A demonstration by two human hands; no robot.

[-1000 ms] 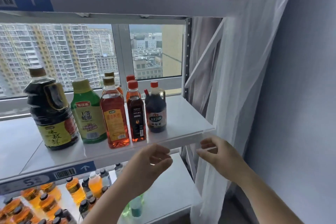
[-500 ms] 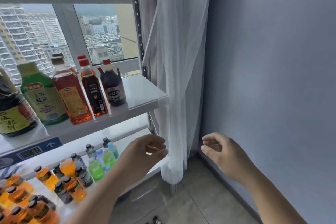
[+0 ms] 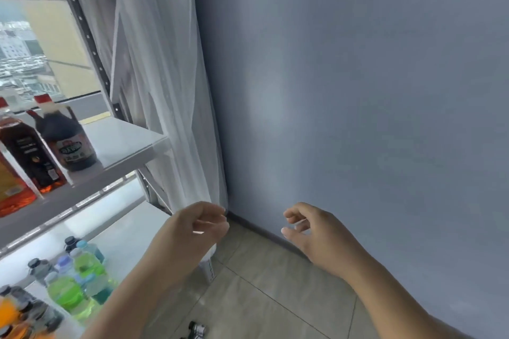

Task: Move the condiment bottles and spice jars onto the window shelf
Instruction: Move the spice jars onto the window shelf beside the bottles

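**Amber and dark condiment bottles (image 3: pixel 30 157) on the window shelf (image 3: pixel 124 143); both hands empty**

At the far left, an amber-orange bottle (image 3: pixel 9 195), cut by the frame edge, stands upright on the white shelf in front of the window (image 3: pixel 35 44). Just beside it to the right is a slim dark bottle (image 3: pixel 33 168), then a squat dark jug (image 3: pixel 67 143) with a red cap and a handle. On the lower shelf (image 3: pixel 129 239) stand small drink bottles: orange ones (image 3: pixel 11 316) at the corner, green and blue ones (image 3: pixel 82 267) nearer the middle, all blurred. A sheer white curtain (image 3: pixel 170 91) hangs beside the shelf's right upright. The left hand (image 3: pixel 190 231) hovers in front of the curtain's hem, fingers loosely curled toward the thumb, holding nothing. The right hand (image 3: pixel 316 239) hovers near it, well apart from the shelf, fingers loosely bent and apart from the thumb, likewise empty. Behind it rises a grey-blue wall (image 3: pixel 358 91). Beige floor tiles (image 3: pixel 275 297) lie beneath, with a small dark object (image 3: pixel 197 329), too blurred to identify, at the lower edge.
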